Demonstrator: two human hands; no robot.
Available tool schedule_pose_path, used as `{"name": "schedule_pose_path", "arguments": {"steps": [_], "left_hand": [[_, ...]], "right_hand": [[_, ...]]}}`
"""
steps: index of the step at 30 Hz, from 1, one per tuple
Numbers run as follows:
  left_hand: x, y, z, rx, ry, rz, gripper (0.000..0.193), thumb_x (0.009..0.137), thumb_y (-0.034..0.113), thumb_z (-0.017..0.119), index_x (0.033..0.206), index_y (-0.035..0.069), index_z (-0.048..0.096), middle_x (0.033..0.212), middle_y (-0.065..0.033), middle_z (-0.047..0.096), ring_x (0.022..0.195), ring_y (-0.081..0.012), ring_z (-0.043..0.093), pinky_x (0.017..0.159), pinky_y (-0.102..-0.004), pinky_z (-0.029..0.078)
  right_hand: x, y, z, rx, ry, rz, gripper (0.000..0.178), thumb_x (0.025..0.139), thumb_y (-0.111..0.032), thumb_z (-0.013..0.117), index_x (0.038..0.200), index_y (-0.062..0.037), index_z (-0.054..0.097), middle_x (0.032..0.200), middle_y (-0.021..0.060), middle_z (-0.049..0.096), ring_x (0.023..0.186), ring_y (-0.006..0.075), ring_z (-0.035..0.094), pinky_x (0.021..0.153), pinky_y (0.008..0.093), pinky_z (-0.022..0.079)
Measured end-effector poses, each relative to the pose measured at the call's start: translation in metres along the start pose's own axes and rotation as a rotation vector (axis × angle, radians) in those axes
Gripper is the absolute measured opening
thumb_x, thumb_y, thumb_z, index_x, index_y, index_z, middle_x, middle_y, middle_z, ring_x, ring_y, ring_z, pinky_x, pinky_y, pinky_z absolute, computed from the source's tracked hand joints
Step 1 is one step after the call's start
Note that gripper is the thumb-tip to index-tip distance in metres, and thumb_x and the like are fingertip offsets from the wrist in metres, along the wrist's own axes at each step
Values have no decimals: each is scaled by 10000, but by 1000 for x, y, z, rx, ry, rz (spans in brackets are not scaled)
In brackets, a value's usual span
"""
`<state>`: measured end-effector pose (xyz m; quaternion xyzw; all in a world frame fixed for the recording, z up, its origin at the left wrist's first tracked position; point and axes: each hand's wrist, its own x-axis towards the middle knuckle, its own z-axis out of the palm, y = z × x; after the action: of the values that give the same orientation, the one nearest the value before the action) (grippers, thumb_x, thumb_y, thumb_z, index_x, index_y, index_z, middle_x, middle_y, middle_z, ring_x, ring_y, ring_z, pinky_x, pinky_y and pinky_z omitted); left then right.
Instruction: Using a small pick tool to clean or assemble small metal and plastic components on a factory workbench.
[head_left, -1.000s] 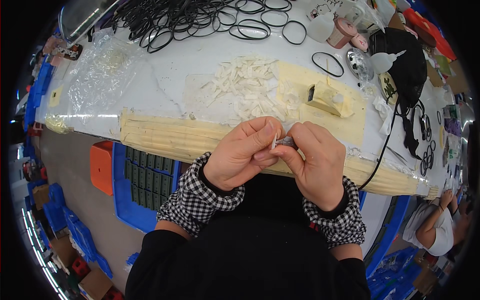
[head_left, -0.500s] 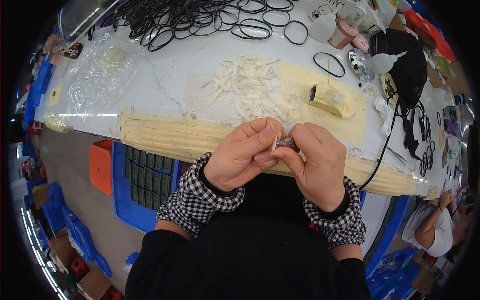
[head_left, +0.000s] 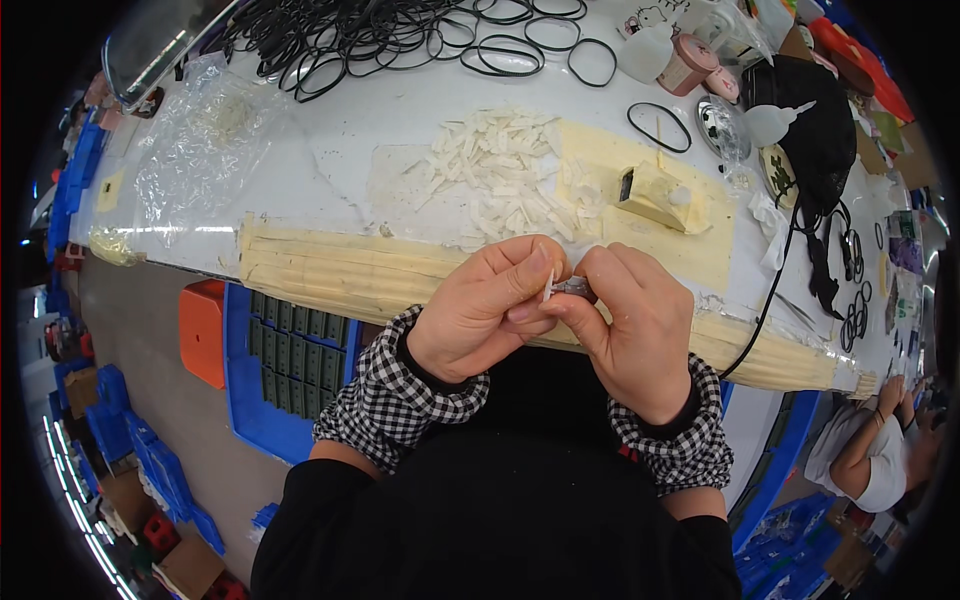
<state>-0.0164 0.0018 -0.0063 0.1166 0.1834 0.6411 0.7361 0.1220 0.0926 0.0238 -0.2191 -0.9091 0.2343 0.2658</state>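
Note:
Close together over the table's near edge, my two hands meet at the fingertips. My left hand (head_left: 478, 312) pinches a small white strip (head_left: 548, 288) between thumb and fingers. In my right hand (head_left: 640, 325) is a short grey metal blade (head_left: 573, 287), its end against or very near the strip; the fingers hide the rest of it. Just beyond the hands lies a heap of small white strips (head_left: 490, 150), some spilling onto a yellow sheet (head_left: 600, 145). A block wrapped in yellow tape (head_left: 660, 197) sits on that sheet.
Black rings (head_left: 340, 40) are heaped at the far side. Clear plastic bags (head_left: 205, 150) lie at left; tweezers (head_left: 797, 312) and a black cable (head_left: 770, 300) at right. A blue crate (head_left: 245, 385) of dark green parts and an orange stool (head_left: 203, 332) stand below.

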Motion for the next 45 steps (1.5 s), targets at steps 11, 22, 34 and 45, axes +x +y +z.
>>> {"name": "schedule_pose_path", "arguments": {"steps": [11,22,34,45], "left_hand": [[-1,1,2,61,55,18,237,978,255,481,869,48,518,752,36,470,588,-17,344,572,-171,328],[-2,3,11,397,321,166,239,975,238,480,817,58,492,755,9,448,591,-32,320,545,-177,283],[-3,17,2,174,334,334,228,994,208,419,982,7,526,851,-32,539,634,-65,401,529,-184,316],[-4,15,1,205,366,323,246,985,220,434,984,-5,534,858,-48,545,663,-87,444,553,-200,342]], "right_hand": [[1,1,-2,9,-34,0,307,732,-391,691,736,-110,567,612,30,458,558,206,511,489,315,400],[0,8,-3,-64,109,-141,309,672,-354,747,683,-111,557,599,20,404,508,182,427,447,305,336],[-7,25,13,-3,-4,162,149,731,-100,706,844,-82,611,750,49,557,629,230,585,537,323,450],[-7,24,12,83,-140,197,171,737,-100,687,865,-70,577,782,65,569,668,258,595,561,343,457]]}}
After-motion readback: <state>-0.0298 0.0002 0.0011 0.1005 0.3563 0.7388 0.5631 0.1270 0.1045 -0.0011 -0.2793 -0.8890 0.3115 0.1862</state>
